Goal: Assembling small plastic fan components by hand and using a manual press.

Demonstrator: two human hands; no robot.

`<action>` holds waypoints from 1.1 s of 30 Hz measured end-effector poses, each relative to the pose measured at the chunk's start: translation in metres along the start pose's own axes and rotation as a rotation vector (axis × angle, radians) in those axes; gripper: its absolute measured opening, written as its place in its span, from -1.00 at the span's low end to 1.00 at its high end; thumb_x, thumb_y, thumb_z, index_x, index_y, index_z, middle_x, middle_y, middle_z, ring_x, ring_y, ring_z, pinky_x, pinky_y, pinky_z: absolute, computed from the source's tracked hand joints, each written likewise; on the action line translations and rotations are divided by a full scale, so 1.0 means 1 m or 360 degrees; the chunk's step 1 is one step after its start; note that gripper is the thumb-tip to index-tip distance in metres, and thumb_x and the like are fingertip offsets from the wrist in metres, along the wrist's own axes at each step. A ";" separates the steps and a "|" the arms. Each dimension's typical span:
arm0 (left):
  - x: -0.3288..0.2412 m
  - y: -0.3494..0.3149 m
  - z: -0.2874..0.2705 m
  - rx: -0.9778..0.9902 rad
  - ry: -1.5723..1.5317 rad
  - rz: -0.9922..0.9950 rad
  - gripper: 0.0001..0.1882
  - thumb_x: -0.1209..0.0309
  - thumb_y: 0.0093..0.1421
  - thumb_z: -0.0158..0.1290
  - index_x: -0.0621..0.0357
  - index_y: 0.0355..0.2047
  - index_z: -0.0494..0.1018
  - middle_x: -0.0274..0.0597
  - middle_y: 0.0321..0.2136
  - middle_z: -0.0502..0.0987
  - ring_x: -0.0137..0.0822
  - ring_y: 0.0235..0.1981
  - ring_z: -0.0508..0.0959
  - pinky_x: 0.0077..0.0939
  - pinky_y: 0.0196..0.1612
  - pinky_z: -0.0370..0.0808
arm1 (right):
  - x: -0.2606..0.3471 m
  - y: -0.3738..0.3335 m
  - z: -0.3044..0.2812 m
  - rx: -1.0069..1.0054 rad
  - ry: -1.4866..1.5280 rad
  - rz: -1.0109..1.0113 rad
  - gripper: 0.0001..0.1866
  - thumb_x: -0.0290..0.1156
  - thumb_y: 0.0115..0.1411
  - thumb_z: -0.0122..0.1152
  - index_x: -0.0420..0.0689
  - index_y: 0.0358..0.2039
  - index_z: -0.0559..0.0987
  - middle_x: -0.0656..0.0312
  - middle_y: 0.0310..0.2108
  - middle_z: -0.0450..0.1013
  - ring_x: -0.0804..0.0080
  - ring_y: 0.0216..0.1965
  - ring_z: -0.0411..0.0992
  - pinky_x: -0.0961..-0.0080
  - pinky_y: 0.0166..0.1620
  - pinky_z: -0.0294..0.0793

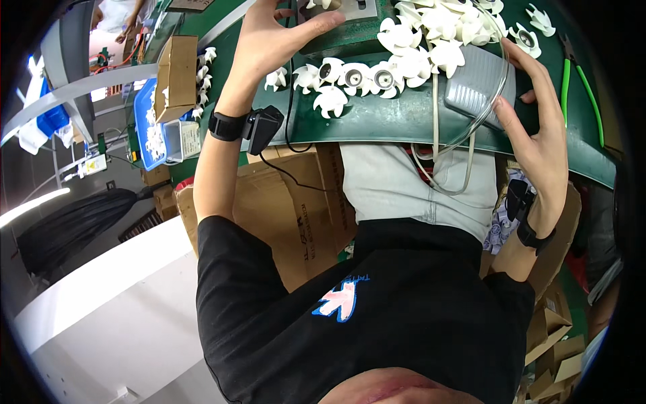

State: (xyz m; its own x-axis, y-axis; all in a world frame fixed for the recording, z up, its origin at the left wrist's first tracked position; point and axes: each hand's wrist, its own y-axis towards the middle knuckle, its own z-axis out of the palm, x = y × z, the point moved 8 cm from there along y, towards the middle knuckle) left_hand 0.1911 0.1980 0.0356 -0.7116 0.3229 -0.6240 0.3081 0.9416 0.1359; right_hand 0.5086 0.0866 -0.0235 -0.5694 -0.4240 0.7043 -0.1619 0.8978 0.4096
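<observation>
At the top edge, my left hand (pixel 276 34) has its thumb stretched out beside a green block with a metal plate (pixel 360 9). Its fingertips are partly out of view, and no object shows in it. A small white bladed piece lies near the thumb. My right hand (pixel 542 128) is around the right side of a grey foot pedal (pixel 468 77), thumb and forefinger spread along it. A pale cable (pixel 481 121) passes by these fingertips and loops below the table edge. White plastic impellers (pixel 437 23) are heaped left of and beyond the pedal; several show round metal-lined hubs.
Green-handled pliers (pixel 582 94) lie at the right on the green table (pixel 404 124). A blue tray (pixel 142 128) of white pieces and a cardboard box (pixel 176 77) stand at the left. A black cable (pixel 291 101) hangs by my left wrist. An open carton (pixel 276 209) sits below the edge.
</observation>
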 end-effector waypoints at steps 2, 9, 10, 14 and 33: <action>-0.001 0.001 0.003 0.0045 -0.0044 -0.0001 -0.16 0.17 0.14 0.46 0.26 0.33 0.39 -0.02 0.10 0.58 -0.19 0.16 0.53 -0.21 0.26 0.40 | 0.000 0.000 -0.001 -0.0039 -0.0019 -0.0036 -0.39 -0.39 0.24 0.36 -0.04 0.32 0.51 0.17 0.18 0.53 0.35 0.14 0.47 0.47 0.03 0.37; 0.000 -0.002 0.001 -0.0062 -0.0633 -0.0187 -0.39 0.31 0.26 0.34 0.38 0.22 0.42 -0.08 -0.02 0.61 -0.29 -0.07 0.63 -0.47 -0.01 0.57 | -0.002 -0.002 -0.009 -0.0053 0.0178 -0.0074 -0.46 -0.32 0.34 0.21 -0.14 0.31 0.50 0.08 0.14 0.55 0.31 0.12 0.49 0.49 0.02 0.41; 0.006 -0.005 -0.011 -0.0128 -0.0443 -0.0133 -0.43 0.33 0.29 0.31 0.37 0.20 0.43 -0.09 -0.01 0.60 -0.29 -0.04 0.63 -0.44 -0.01 0.57 | -0.002 -0.002 -0.009 -0.0062 0.0143 -0.0060 -0.48 -0.34 0.35 0.20 -0.15 0.31 0.51 0.07 0.14 0.55 0.32 0.12 0.49 0.49 0.02 0.41; 0.044 -0.037 -0.045 -0.0088 0.0178 -0.0105 -0.58 0.29 0.39 0.14 0.20 0.18 0.46 -0.09 -0.07 0.65 -0.37 -0.10 0.64 -0.38 0.01 0.54 | -0.007 -0.005 -0.006 -0.0017 0.0104 -0.0011 -0.49 -0.36 0.35 0.19 -0.15 0.30 0.51 0.07 0.13 0.56 0.33 0.12 0.48 0.50 0.04 0.40; -0.125 -0.063 0.035 0.0514 0.0587 0.0293 -0.67 0.38 0.38 0.15 0.09 0.12 0.44 0.05 0.04 0.45 0.09 -0.22 0.63 -0.15 -0.16 0.57 | 0.005 -0.006 -0.012 0.0067 0.0078 -0.0199 -0.07 -0.49 -0.02 0.51 -0.05 0.41 0.36 0.04 0.23 0.47 0.02 0.21 0.45 0.15 0.18 0.47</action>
State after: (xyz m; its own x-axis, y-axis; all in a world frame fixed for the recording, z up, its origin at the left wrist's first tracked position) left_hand 0.2829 0.0951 0.0782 -0.7844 0.5473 -0.2919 0.5866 0.8075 -0.0625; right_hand 0.5166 0.0782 -0.0154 -0.5027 -0.5371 0.6774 -0.2633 0.8414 0.4718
